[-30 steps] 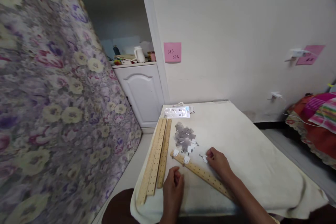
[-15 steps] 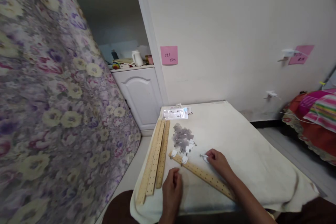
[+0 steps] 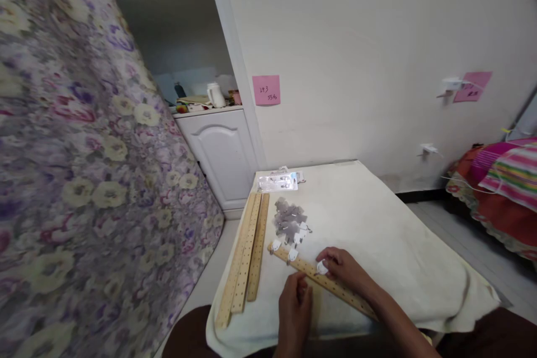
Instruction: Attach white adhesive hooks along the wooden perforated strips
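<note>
A perforated wooden strip (image 3: 335, 286) lies slantwise across the cloth-covered table. Two small white hook tags (image 3: 276, 245) with metal hooks sit at its far left end. My right hand (image 3: 342, 265) pinches another white hook tag (image 3: 321, 267) over the strip's middle; whether its hook touches the wood is unclear. My left hand (image 3: 295, 303) is at the strip's near edge, fingers curled together; its grip is hidden. Beyond the strip lies a pile of grey translucent pieces (image 3: 289, 217) with several white tags (image 3: 301, 230) at its near side.
More perforated wooden strips (image 3: 243, 260) lie side by side along the table's left edge. Clear plastic packaging (image 3: 277, 182) rests at the back. A floral curtain (image 3: 104, 179) hangs left, beside a white cabinet (image 3: 222, 156). The wall stands behind the table.
My right hand has brought the white hook tag left and nearer, over the strip. My left hand has moved right and up to the strip's near edge. The view has shifted slightly.
</note>
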`<state>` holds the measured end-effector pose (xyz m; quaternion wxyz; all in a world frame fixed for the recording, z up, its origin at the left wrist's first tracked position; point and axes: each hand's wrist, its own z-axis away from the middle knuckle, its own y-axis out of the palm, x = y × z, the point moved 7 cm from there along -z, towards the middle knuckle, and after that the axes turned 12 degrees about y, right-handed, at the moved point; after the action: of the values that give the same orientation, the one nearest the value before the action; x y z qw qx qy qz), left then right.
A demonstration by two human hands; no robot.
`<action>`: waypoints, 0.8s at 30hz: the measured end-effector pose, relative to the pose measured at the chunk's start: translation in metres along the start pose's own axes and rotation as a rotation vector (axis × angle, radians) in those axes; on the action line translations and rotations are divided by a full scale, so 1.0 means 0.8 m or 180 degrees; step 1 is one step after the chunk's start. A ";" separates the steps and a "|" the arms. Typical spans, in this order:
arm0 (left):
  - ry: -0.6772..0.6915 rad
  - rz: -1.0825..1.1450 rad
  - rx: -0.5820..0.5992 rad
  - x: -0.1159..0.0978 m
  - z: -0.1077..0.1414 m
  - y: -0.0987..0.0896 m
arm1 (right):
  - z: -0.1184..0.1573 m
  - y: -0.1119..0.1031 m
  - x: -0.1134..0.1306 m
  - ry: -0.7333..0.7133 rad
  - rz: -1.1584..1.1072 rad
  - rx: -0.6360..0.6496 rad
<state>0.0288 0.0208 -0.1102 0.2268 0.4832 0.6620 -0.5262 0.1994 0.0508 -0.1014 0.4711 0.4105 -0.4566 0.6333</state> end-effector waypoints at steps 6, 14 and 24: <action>0.0186 -0.0574 0.0028 -0.003 -0.004 0.007 | -0.011 0.001 0.002 -0.0265 0.0434 -0.0154; 0.0181 -0.0632 0.0071 0.001 -0.011 0.010 | -0.035 0.013 -0.003 -0.0210 0.0475 -0.0210; -0.0044 -0.0600 0.0099 0.012 -0.015 0.011 | -0.040 0.018 -0.002 -0.0129 0.0659 -0.0326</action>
<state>0.0349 0.0355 -0.1181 0.1734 0.4186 0.6946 -0.5587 0.1828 0.0790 -0.1137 0.4142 0.3492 -0.5377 0.6460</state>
